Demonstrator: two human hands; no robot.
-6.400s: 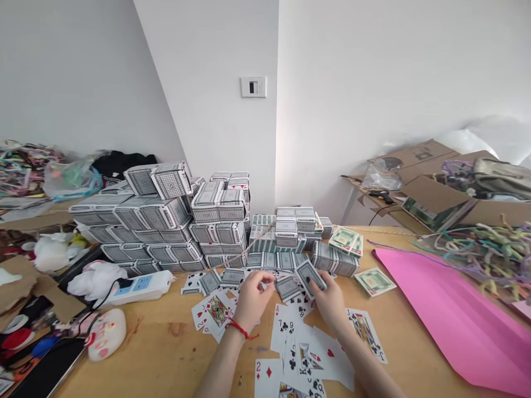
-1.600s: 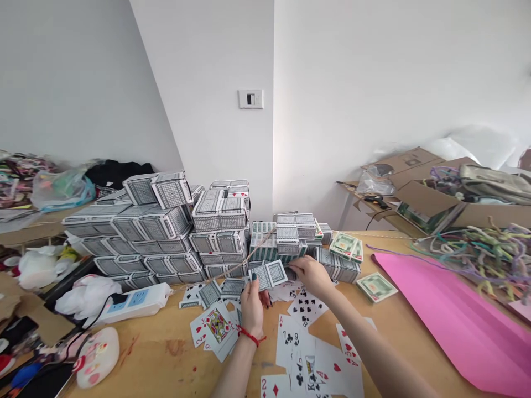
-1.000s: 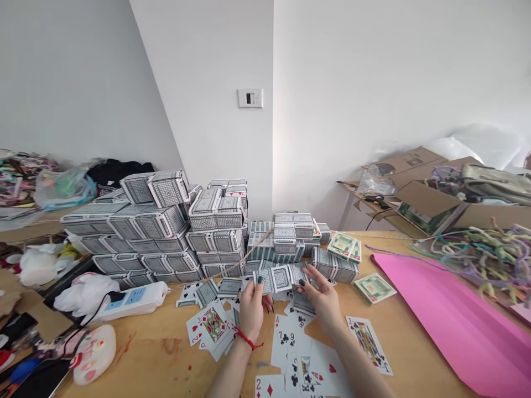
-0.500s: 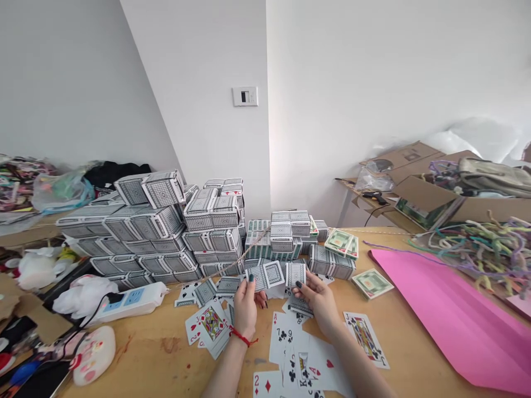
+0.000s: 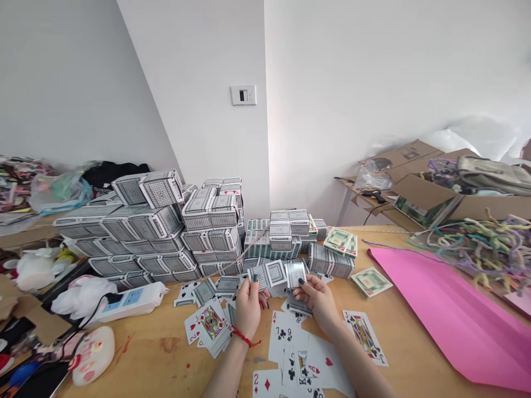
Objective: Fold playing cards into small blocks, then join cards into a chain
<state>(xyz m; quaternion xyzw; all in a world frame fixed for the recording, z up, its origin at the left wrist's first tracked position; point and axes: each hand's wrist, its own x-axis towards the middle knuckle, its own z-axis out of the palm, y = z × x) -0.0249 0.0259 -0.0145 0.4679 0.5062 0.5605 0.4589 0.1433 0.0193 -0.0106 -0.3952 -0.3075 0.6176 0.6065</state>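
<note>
My left hand (image 5: 250, 302) pinches grey-backed playing cards (image 5: 275, 273) between thumb and fingers, a red cord around its wrist. Close on the right, my right hand (image 5: 318, 298) grips another playing card (image 5: 295, 274), back side up and slightly bent. The two sets of cards nearly meet above the table. Below my hands lie loose face-up cards (image 5: 286, 331), among them an ace, a king and a two of diamonds. More loose cards (image 5: 212, 320) spread left of my left hand. A jack of clubs (image 5: 365, 337) lies right of my right forearm.
Blocks made of folded cards (image 5: 145, 221) are stacked along the back left. Green card boxes (image 5: 341, 242) sit behind my right hand, near pink paper (image 5: 448, 320). A power strip (image 5: 136, 301) lies at left; a cardboard box (image 5: 477, 207) and yarn (image 5: 489, 243) are at right.
The cards in my left hand have shifted slightly right, closer to the card in my right hand. That right-hand card is now a little more tilted and bent.
</note>
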